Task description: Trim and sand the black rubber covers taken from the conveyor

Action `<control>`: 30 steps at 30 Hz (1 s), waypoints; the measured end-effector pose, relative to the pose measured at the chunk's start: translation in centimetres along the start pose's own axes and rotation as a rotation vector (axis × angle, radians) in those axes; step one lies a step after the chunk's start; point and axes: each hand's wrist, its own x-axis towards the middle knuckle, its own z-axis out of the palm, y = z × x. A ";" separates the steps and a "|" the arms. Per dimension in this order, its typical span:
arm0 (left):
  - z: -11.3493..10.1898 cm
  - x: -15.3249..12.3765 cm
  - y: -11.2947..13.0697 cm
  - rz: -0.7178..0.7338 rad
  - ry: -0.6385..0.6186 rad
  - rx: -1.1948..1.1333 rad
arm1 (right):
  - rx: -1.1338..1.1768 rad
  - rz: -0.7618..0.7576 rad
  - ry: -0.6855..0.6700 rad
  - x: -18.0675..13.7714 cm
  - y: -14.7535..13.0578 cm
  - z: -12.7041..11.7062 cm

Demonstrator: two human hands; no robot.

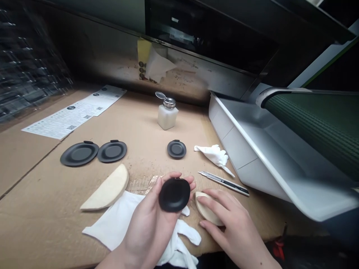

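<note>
My left hand (153, 220) holds a small black rounded cap (174, 195) upright between thumb and fingers, just above the cardboard-covered bench (33, 209). My right hand (227, 220) lies beside it, fingers spread flat over a small cream half-round pad (204, 210) that rests on the bench. A larger cream half-round pad (108, 188) lies to the left. White cloth gloves (120, 220) are spread under my left wrist.
Two larger black lids (79, 153) (112, 151) and a small one (176, 149) lie further back. A white dispenser bottle (167, 115), a crumpled white glove (214, 154) and a utility knife (224, 183) are nearby. A grey tray (266, 157) and green conveyor belt (316, 123) stand right.
</note>
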 end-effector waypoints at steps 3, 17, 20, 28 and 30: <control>-0.2 -0.1 -0.2 0.004 -0.016 0.005 | 0.057 -0.031 0.116 0.6 0.4 -0.3; -0.3 0.1 -0.2 -0.032 0.019 0.067 | 0.139 -0.146 0.200 4.7 1.1 -0.4; -0.2 0.0 0.0 -0.037 0.042 0.058 | 0.137 -0.022 0.313 4.5 1.5 -0.1; 0.1 -0.4 -0.2 0.027 0.064 0.089 | 0.191 -0.162 0.322 3.3 -1.0 -0.3; -0.1 -0.5 -0.4 0.032 0.044 0.088 | 0.233 -0.257 0.232 2.5 -1.9 0.2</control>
